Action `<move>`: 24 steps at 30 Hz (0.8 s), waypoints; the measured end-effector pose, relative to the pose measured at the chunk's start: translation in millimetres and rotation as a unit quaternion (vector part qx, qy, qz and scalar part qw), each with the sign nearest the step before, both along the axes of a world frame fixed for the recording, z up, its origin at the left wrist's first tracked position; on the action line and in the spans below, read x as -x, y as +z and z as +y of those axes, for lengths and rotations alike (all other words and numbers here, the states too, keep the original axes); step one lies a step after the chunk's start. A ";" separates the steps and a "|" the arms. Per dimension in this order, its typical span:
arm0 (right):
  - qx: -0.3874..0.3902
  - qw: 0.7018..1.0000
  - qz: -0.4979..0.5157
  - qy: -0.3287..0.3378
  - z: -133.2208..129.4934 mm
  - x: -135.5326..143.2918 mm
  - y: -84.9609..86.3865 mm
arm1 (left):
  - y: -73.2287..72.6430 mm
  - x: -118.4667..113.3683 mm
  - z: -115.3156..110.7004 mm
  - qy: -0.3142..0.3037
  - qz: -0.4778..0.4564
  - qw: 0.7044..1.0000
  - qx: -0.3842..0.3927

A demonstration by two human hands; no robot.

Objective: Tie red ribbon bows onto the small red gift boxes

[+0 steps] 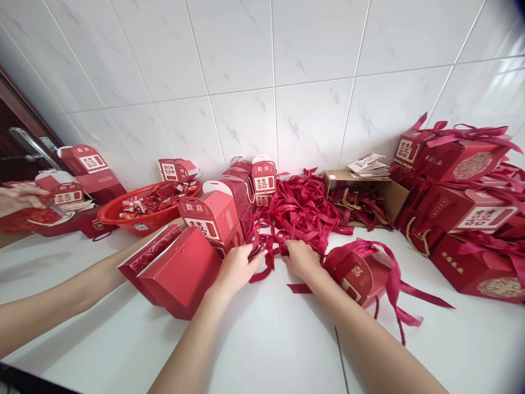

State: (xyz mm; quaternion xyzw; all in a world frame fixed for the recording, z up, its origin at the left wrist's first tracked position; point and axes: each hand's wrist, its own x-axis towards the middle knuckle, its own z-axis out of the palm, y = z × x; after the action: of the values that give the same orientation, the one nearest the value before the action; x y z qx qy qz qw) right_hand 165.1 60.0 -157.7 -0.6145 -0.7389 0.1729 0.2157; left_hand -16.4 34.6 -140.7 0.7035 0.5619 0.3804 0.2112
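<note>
Left hand (238, 269) half-curled at the ribbon, grip unclear. Right hand (301, 258) pinched shut on red ribbon (280, 249). Ribbon pile (305, 210) on desk (279, 339), right hand's 12 o'clock; bow-tied box (369, 276) at 4.

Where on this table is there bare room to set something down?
Bare table shows between the left forearm and right forearm, and beyond the right one, in front of the stacked boxes. The wall side is crowded: red basket, ribbon pile, cardboard box.
</note>
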 end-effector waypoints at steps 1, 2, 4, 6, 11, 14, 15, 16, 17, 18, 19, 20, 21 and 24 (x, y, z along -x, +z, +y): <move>-0.006 1.000 -0.005 -0.004 0.5 -0.8 2.5 | 0.4 0.3 -0.9 0.000 0.008 1.000 0.002; -0.014 1.000 -0.006 -0.008 0.9 -1.9 5.9 | 1.2 0.3 -1.8 -0.001 0.013 1.000 0.003; -0.037 0.999 0.004 -0.017 0.4 -5.4 16.0 | 3.5 -0.4 -3.3 -0.006 0.013 1.000 0.003; -0.064 0.997 0.027 -0.023 -2.7 -10.7 31.0 | 6.1 -1.6 -4.0 -0.010 -0.001 1.000 -0.001; -0.096 0.982 0.162 0.010 -22.2 -26.6 76.0 | 11.5 -8.1 -4.6 -0.009 -0.068 0.997 -0.022; -0.034 0.954 0.291 0.058 -32.6 -31.2 90.9 | 17.9 -13.1 -8.9 -0.011 -0.151 0.988 -0.021; -0.009 0.949 0.309 0.068 -34.2 -31.2 92.4 | 20.8 -14.5 -11.3 -0.018 -0.198 0.980 -0.021; 0.009 0.945 0.318 0.071 -34.7 -30.4 92.4 | 23.7 -15.6 -14.0 -0.032 -0.250 0.968 -0.021; 0.018 0.944 0.324 0.068 -34.4 -28.8 91.2 | 26.3 -16.6 -16.7 -0.054 -0.297 0.953 -0.017; 0.022 0.942 0.329 0.058 -33.4 -26.5 89.0 | 28.4 -17.5 -19.3 -0.083 -0.328 0.941 -0.003; 0.020 0.940 0.337 0.046 -32.0 -23.6 86.1 | 29.5 -18.5 -21.6 -0.117 -0.335 0.935 0.025; 0.017 0.937 0.346 0.035 -30.5 -20.1 82.8 | 29.7 -19.5 -23.2 -0.147 -0.327 0.931 0.066; 0.016 0.934 0.355 0.026 -29.2 -16.1 79.1 | 28.8 -20.8 -24.2 -0.160 -0.311 0.930 0.111; 0.030 0.928 0.369 0.027 -27.8 -2.4 67.1 | 22.4 -25.2 -23.1 -0.115 -0.284 0.932 0.195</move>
State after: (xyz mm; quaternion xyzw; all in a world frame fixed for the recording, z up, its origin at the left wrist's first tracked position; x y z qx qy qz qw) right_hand 167.5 32.2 -90.6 -0.4935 -0.6174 0.4157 0.4500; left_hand 8.8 11.5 -118.3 0.5710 0.4567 0.4202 0.5375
